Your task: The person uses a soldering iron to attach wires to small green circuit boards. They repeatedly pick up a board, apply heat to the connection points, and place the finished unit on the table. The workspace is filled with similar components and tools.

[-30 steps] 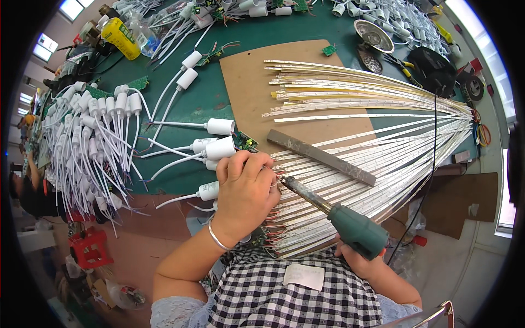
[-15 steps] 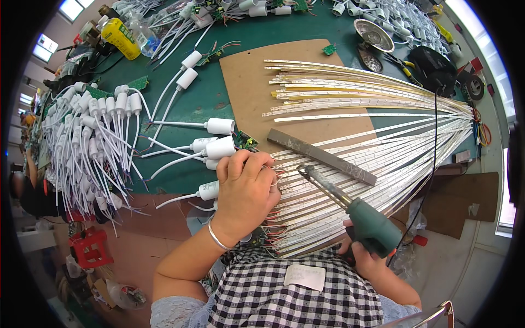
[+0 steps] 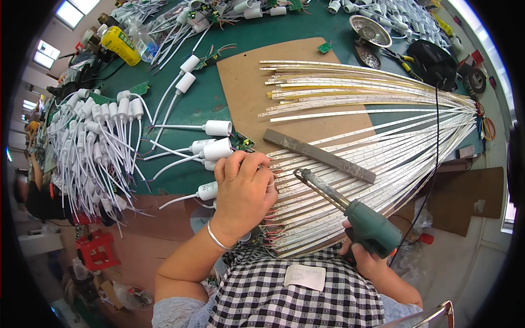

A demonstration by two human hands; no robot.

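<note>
My right hand grips the handle of a green soldering gun. Its metal tip points up and left, over long white LED strips fanned across the bench. At the strips' left ends my left hand is closed, fingers curled; whatever is between its fingertips is hidden beneath them. A dark flat bar lies across the strips. Beyond the left fingers sit a small green circuit board and white lamp caps with white cables. Red wires show at the nearer strip ends.
A brown board lies under the strips on the green bench. Many corded lamp caps are heaped at left. Far right hold a metal dish, pliers and the gun's black cord. A yellow bottle lies far left.
The view has shifted slightly. The soldering gun's tip has moved a little left and down relative to the bar. My left hand stays at the strip ends, still closed.
</note>
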